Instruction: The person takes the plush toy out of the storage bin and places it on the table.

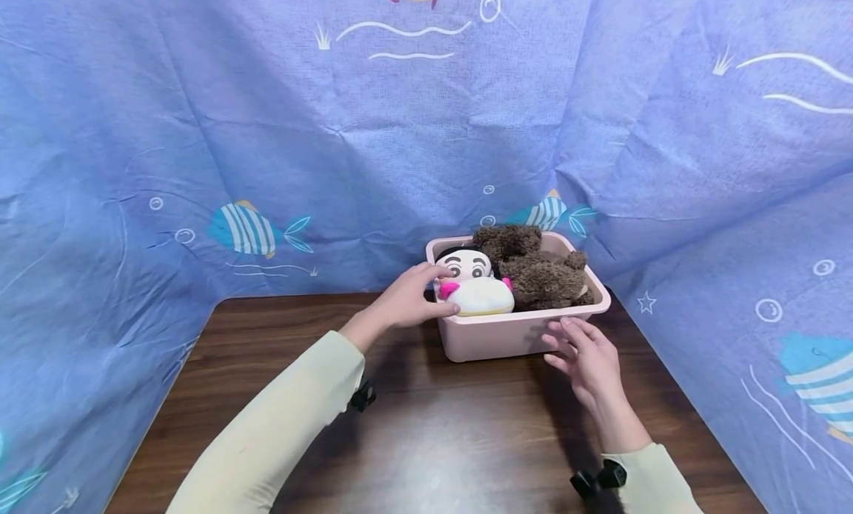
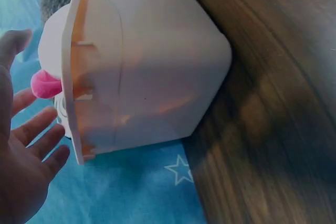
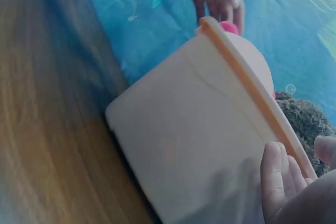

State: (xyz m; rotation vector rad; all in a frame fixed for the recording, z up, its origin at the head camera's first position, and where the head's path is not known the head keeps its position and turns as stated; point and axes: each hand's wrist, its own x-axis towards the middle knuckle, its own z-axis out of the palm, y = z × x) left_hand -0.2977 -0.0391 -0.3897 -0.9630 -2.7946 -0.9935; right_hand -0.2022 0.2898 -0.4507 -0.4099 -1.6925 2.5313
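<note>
A pink plastic bin (image 1: 493, 338) stands at the back of the table with several soft toys in it. My left hand (image 1: 415, 295) is at its left front corner, fingers spread beside a white toy with pink side pieces (image 1: 481, 297). The left wrist view shows the fingers loose near the toy's pink piece (image 2: 46, 84); whether they touch it is unclear. Behind it lies a toy face with thick eyebrows (image 1: 466, 264), and to the right a brown fluffy plush (image 1: 543, 279). My right hand (image 1: 589, 358), fingers loosely bent, is by the bin's front right, holding nothing.
The bin rests on a dark wooden table (image 1: 426, 440), close to its back edge. A blue cloth with fish and star prints (image 1: 373, 166) hangs behind and at both sides. Each wrist carries a small black device (image 1: 363, 394).
</note>
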